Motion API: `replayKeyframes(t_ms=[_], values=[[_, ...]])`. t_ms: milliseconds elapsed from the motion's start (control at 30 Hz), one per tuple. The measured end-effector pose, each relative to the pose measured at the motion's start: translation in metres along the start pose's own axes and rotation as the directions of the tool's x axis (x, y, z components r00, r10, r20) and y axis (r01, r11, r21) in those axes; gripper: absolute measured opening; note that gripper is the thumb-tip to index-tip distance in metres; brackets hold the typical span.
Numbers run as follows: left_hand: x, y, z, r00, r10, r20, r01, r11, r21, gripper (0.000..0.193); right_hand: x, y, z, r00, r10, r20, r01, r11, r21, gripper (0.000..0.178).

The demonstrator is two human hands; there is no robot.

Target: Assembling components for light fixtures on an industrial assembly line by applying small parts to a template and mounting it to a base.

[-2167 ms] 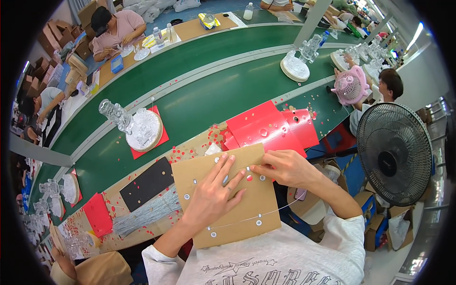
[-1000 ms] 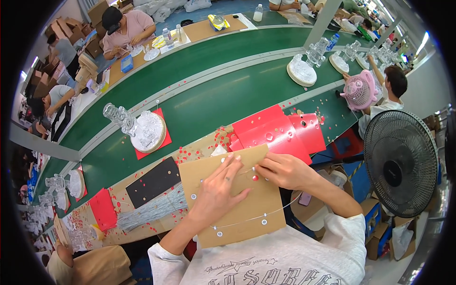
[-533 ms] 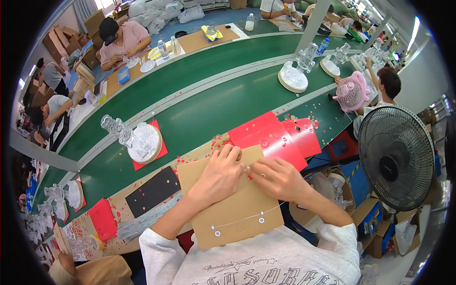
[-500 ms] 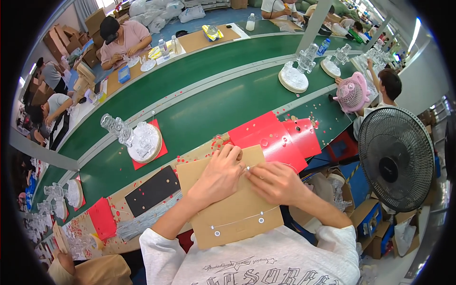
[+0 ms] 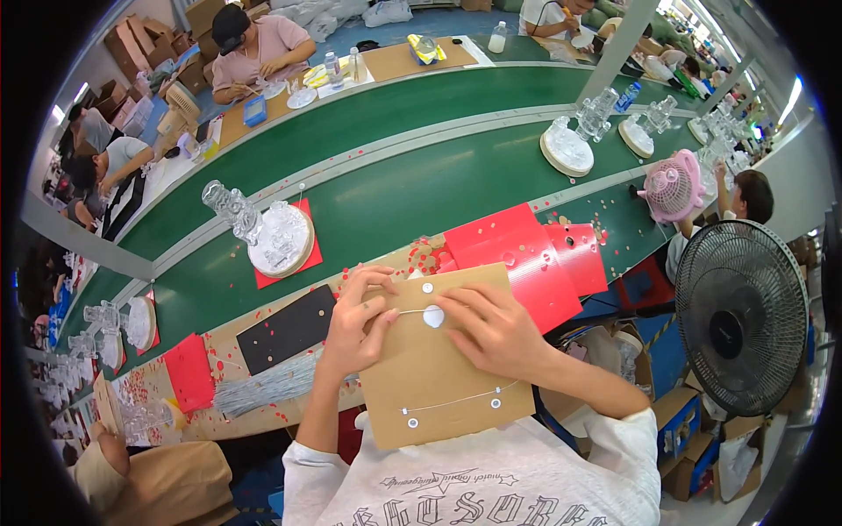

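A brown cardboard panel point(image 5: 447, 381) leans against my shirt, tilted up in front of me. My left hand point(image 5: 355, 320) is at its left edge, thumb and index finger pinching a thin pale cord point(image 5: 412, 311). That cord runs right across a round white spot point(image 5: 433, 316) toward the fingertips of my right hand point(image 5: 493, 329). My right fingers lie stretched on the panel, with the thumb apart from them. Above the white spot sits a white round washer point(image 5: 427, 287). Along the lower part, a second cord point(image 5: 452, 401) stretches between two small white fasteners, each near a washer.
Red plastic sheets point(image 5: 513, 263) lie beyond the panel. A black sheet point(image 5: 285, 329) and a bundle of grey strands point(image 5: 267, 386) lie left. Clear ornaments on round bases point(image 5: 282, 241) stand on the green conveyor point(image 5: 377, 206). A black fan point(image 5: 730, 329) stands right; co-workers sit around.
My hands have drawn apart: the left moved left along the cord, and the right fingers spread. The upper washer and white spot, formerly covered, now show. The whole view has shifted slightly.
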State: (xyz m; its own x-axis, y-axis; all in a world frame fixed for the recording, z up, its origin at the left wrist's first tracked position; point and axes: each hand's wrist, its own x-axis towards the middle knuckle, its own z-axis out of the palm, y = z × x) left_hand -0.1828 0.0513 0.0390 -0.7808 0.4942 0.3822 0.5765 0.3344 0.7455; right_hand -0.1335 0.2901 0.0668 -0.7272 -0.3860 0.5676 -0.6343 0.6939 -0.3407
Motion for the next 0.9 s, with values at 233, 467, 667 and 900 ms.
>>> replayKeyframes(t_ms=[233, 467, 667, 900], values=[[-0.012, -0.001, 0.017, 0.916, -0.166, -0.364, 0.084, 0.969, -0.232, 0.022, 0.014, 0.019, 0.031, 0.993, -0.053, 0.104, 0.009, 0.924, 0.383, 0.029], [-0.028, 0.010, 0.025, 0.892, -0.449, -0.044, 0.326, 0.710, -0.624, 0.094, 0.017, 0.021, 0.024, 0.938, -0.283, 0.198, 0.244, 0.949, 0.198, 0.042], [-0.029, 0.012, 0.039, 0.832, -0.552, -0.059, 0.359, 0.616, -0.702, 0.084, 0.017, 0.016, 0.009, 0.863, -0.310, 0.398, 0.342, 0.940, -0.009, 0.047], [-0.025, 0.017, 0.048, 0.832, -0.542, -0.116, 0.309, 0.627, -0.715, 0.070, 0.017, 0.016, -0.006, 0.781, -0.363, 0.509, 0.466, 0.880, -0.088, 0.046]])
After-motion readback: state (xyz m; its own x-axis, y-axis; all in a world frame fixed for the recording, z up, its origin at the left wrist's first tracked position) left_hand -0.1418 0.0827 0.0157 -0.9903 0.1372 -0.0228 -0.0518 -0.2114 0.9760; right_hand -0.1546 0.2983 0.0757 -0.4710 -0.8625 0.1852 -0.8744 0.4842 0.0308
